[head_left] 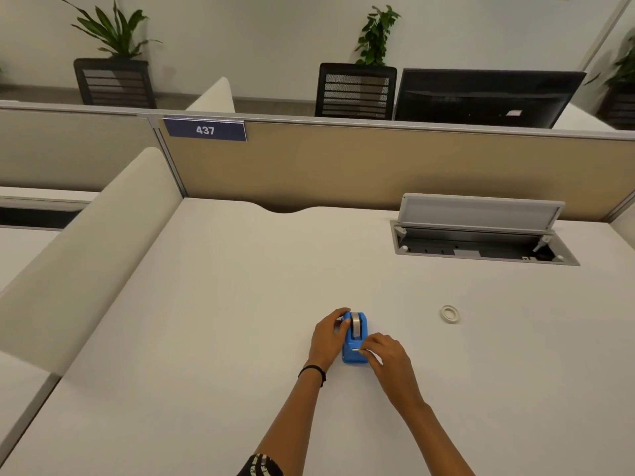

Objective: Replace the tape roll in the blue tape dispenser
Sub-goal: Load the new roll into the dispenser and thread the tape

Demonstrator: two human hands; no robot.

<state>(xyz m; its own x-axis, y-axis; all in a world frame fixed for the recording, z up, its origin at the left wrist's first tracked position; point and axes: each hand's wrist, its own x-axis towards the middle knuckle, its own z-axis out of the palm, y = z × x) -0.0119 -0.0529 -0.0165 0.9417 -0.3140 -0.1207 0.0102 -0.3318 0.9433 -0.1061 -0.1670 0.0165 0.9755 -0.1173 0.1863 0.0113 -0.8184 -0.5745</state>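
Note:
The blue tape dispenser (355,352) stands on the white desk (223,304), its cutter end toward me, with a tape roll (356,325) seated upright in it. My left hand (326,338) wraps the dispenser's left side and far end. My right hand (385,355) touches the near cutter end with its fingertips pinched there; whether they hold the tape's end I cannot tell. A small white ring (449,314), a tape roll or bare core, lies flat on the desk to the right, apart from both hands.
An open cable box with a raised grey lid (481,231) is sunk into the desk at the back right. A tan partition (343,166) closes the far edge and a white divider (86,255) the left side. Beyond stand chairs, a monitor and plants.

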